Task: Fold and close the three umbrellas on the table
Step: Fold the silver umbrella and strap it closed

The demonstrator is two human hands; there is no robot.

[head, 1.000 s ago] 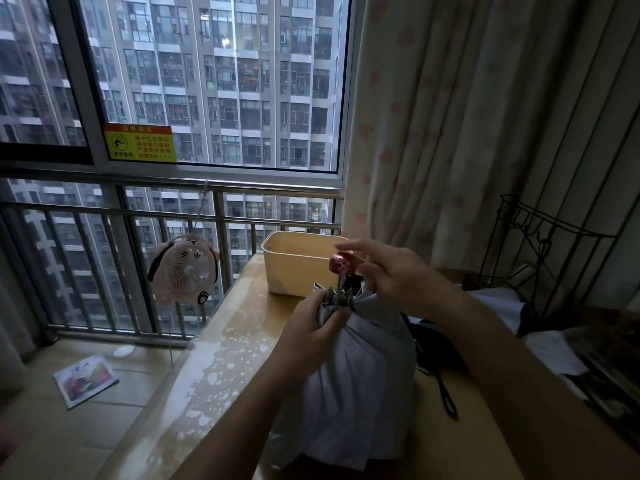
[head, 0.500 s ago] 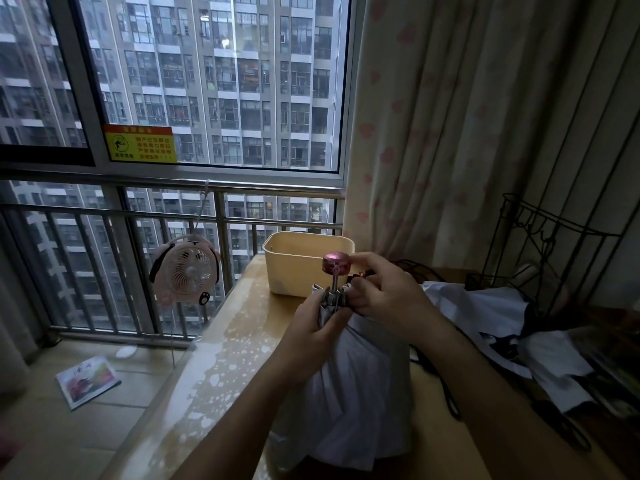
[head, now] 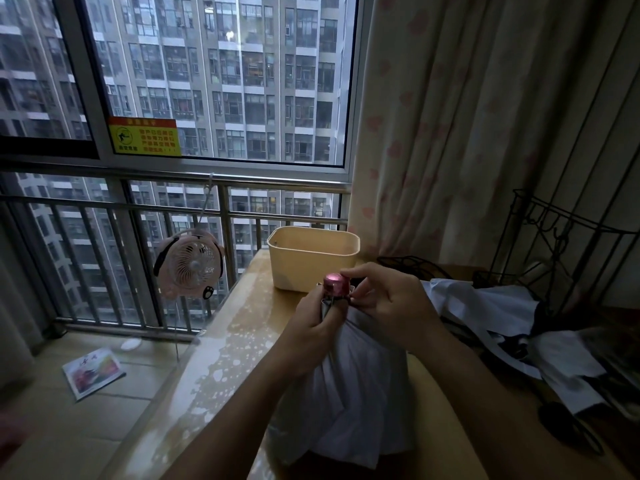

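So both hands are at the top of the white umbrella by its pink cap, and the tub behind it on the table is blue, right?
Not quite: the tub is cream, not blue, as the head view shows. The rest holds: left hand and right hand are at the top of the white umbrella by its pink cap, tub behind it on the table.

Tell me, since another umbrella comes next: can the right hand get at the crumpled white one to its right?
Probably yes, once freed: the right hand pinches the folded umbrella, but the crumpled white umbrella lies just beside its wrist, nothing between.
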